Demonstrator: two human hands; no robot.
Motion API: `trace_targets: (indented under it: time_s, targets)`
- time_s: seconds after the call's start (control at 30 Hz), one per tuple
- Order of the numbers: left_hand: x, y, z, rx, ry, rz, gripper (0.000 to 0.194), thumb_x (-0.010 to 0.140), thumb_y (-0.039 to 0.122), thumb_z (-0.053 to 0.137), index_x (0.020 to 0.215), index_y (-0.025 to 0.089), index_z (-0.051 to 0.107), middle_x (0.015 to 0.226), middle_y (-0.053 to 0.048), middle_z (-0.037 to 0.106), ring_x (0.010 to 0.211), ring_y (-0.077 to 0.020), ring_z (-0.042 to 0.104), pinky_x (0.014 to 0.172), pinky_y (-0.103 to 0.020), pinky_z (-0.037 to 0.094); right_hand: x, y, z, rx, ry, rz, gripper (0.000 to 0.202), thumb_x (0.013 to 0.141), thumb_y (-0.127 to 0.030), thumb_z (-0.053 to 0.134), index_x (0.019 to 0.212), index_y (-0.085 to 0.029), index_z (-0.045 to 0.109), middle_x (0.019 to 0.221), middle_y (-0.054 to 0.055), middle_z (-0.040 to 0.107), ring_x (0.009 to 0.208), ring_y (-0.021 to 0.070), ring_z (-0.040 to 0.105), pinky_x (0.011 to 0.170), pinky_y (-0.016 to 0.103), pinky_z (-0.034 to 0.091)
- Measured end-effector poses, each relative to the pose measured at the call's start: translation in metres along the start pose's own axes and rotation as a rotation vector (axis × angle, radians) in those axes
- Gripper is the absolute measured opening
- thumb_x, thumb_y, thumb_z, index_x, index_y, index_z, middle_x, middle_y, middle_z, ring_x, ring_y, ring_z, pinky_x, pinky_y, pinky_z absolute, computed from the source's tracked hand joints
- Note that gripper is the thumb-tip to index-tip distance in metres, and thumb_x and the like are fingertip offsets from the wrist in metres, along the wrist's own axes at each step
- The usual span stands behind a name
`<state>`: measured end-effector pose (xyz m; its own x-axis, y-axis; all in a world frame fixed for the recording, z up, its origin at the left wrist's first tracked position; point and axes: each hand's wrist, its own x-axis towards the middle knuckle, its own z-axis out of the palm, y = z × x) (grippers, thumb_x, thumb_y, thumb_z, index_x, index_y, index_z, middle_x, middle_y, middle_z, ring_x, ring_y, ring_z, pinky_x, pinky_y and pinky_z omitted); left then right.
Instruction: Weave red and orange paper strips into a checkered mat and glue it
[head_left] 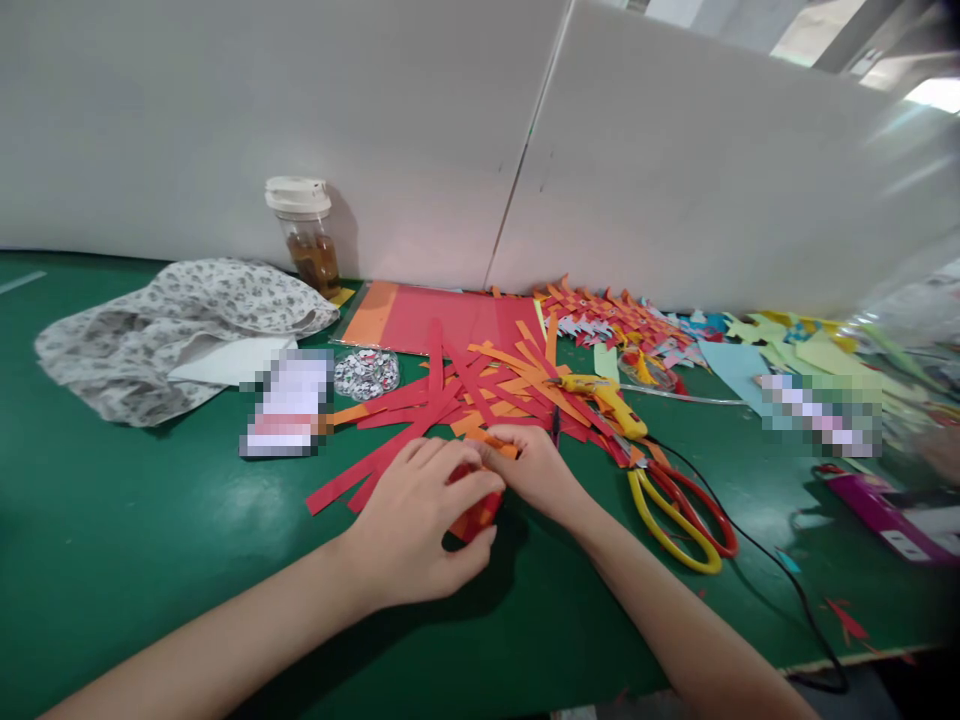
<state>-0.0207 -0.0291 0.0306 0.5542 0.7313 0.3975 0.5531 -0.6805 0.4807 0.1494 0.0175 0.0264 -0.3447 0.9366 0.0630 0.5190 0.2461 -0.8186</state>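
Between my two hands is a small woven piece of red and orange paper strips (477, 508), partly hidden by the fingers. My left hand (420, 525) curls around its left side, thumb below and fingers above. At its upper right, my right hand (529, 470) pinches an orange end of it. Just beyond lies a loose pile of red and orange paper strips (420, 430). A yellow glue gun (606, 395) rests on the right part of the pile. Scissors with one yellow and one red handle (679, 515) lie to the right of my right hand.
A lidded cup of brown drink (311, 240) stands by the wall, beside a patterned cloth (172, 330). A dish of googly eyes (366, 373) sits near a blurred-out phone-like object (289, 405). Woven paper pieces (607, 315) are heaped at the back. A black cord (757, 545) runs down the right side.
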Motion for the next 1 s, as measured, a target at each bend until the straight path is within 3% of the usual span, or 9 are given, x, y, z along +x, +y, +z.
trace_targets:
  time_s: [0.1,0.17,0.23,0.3,0.37,0.47,0.63,0.8,1.0]
  targets:
    - [0.003,-0.011,-0.006,-0.122,0.178,-0.157,0.037,0.078,0.029,0.057,0.114,0.023,0.052,0.120,-0.009,0.053,0.114,-0.0250,0.046,0.095,-0.041,0.037,0.000,0.000,-0.002,-0.005,0.026,-0.003,0.044,0.081,-0.049,0.053,0.053,-0.019,0.037,0.056,-0.005,0.027,0.054,0.0088,0.027,0.050,0.024,0.020]
    - [0.006,-0.021,-0.010,-0.236,0.203,-0.314,0.042,0.078,0.034,0.058,0.117,0.023,0.050,0.122,-0.008,0.054,0.114,-0.0245,0.048,0.094,-0.040,0.039,-0.001,-0.003,-0.003,-0.011,0.048,0.002,0.045,0.081,-0.049,0.054,0.053,-0.019,0.034,0.057,-0.005,0.024,0.053,0.0086,0.025,0.050,0.024,0.019]
    - [0.008,-0.033,-0.013,-0.431,0.086,-0.457,0.039,0.077,0.041,0.060,0.111,0.022,0.055,0.108,-0.006,0.062,0.095,-0.0207,0.058,0.080,-0.033,0.046,-0.003,-0.005,-0.003,-0.004,0.065,-0.002,0.046,0.081,-0.048,0.054,0.054,-0.019,0.031,0.057,-0.005,0.022,0.053,0.0084,0.024,0.050,0.025,0.019]
    - [0.009,-0.043,-0.015,-0.561,-0.040,-0.525,0.027,0.076,0.043,0.060,0.091,0.020,0.064,0.085,-0.003,0.067,0.073,-0.0167,0.060,0.065,-0.027,0.046,-0.004,-0.007,-0.003,0.001,0.073,-0.009,0.046,0.082,-0.048,0.054,0.054,-0.020,0.030,0.058,-0.005,0.021,0.053,0.0085,0.024,0.050,0.025,0.019]
    - [0.008,-0.049,-0.018,-0.597,-0.063,-0.536,0.023,0.075,0.042,0.062,0.078,0.020,0.066,0.071,-0.001,0.065,0.064,-0.0142,0.057,0.058,-0.024,0.042,-0.004,-0.008,-0.003,0.003,0.070,-0.015,0.046,0.081,-0.048,0.054,0.054,-0.020,0.030,0.058,-0.005,0.021,0.053,0.0086,0.024,0.049,0.025,0.019]
    - [0.008,-0.051,-0.025,-0.640,-0.090,-0.556,0.022,0.071,0.041,0.065,0.074,0.020,0.067,0.065,0.000,0.062,0.060,-0.0128,0.054,0.055,-0.023,0.040,-0.005,-0.007,-0.002,0.017,0.043,-0.025,0.045,0.082,-0.048,0.054,0.054,-0.019,0.033,0.059,-0.005,0.023,0.054,0.0087,0.024,0.049,0.025,0.020]
    - [0.010,-0.048,-0.032,-0.700,-0.165,-0.583,0.025,0.068,0.040,0.069,0.081,0.019,0.065,0.077,-0.002,0.065,0.068,-0.0140,0.058,0.061,-0.025,0.043,-0.005,-0.007,-0.001,0.044,0.025,-0.035,0.044,0.082,-0.048,0.055,0.055,-0.019,0.036,0.059,-0.005,0.024,0.054,0.0086,0.024,0.050,0.025,0.021]
    - [0.008,-0.054,-0.034,-0.763,-0.223,-0.587,0.024,0.070,0.040,0.068,0.079,0.018,0.064,0.072,-0.002,0.064,0.066,-0.0137,0.058,0.059,-0.024,0.043,-0.005,-0.007,-0.001,0.049,0.018,-0.033,0.046,0.081,-0.049,0.054,0.054,-0.019,0.033,0.058,-0.005,0.023,0.053,0.0085,0.024,0.049,0.025,0.020]
    - [0.010,-0.053,-0.036,-0.835,-0.163,-0.627,0.026,0.066,0.035,0.072,0.083,0.019,0.062,0.089,-0.004,0.067,0.084,-0.0169,0.063,0.074,-0.028,0.048,-0.005,-0.007,-0.002,0.072,0.048,-0.047,0.045,0.080,-0.047,0.057,0.052,-0.018,0.036,0.057,-0.005,0.025,0.053,0.0083,0.025,0.048,0.024,0.021]
